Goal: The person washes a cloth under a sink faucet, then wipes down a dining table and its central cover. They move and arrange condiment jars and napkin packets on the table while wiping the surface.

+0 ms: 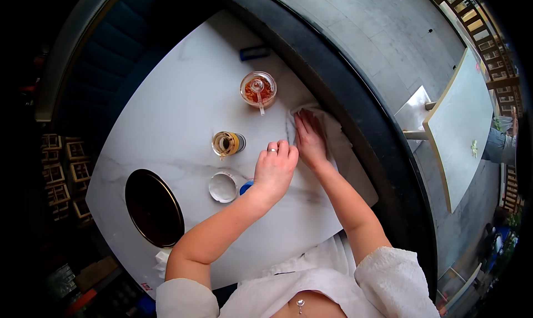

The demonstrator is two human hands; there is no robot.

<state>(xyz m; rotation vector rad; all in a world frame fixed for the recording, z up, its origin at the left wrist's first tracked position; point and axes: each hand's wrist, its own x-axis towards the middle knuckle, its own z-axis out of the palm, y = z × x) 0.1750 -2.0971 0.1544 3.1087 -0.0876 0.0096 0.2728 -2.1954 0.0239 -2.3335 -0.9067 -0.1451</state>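
Observation:
My right hand (311, 138) lies flat, fingers stretched out, on a white cloth (336, 134) at the table's right edge. My left hand (276, 165) is closed, fingers curled down close to the tabletop beside my right wrist; whatever it holds, if anything, is hidden. Left of it stand a glass bottle with dark liquid (226, 144), a round white dish (223, 187) and a blue-and-white item (246, 187) partly covered by my left wrist. Farther up is a clear jar of red chili-like condiment (259, 89) with a clear spoon across its top.
A dark round tray with a gold rim (154, 208) lies on the left of the white marble-look table (166, 129). A dark blue object (254, 53) is near the far edge. A dark ledge (355, 73) borders the right side; another table (463, 129) stands beyond it.

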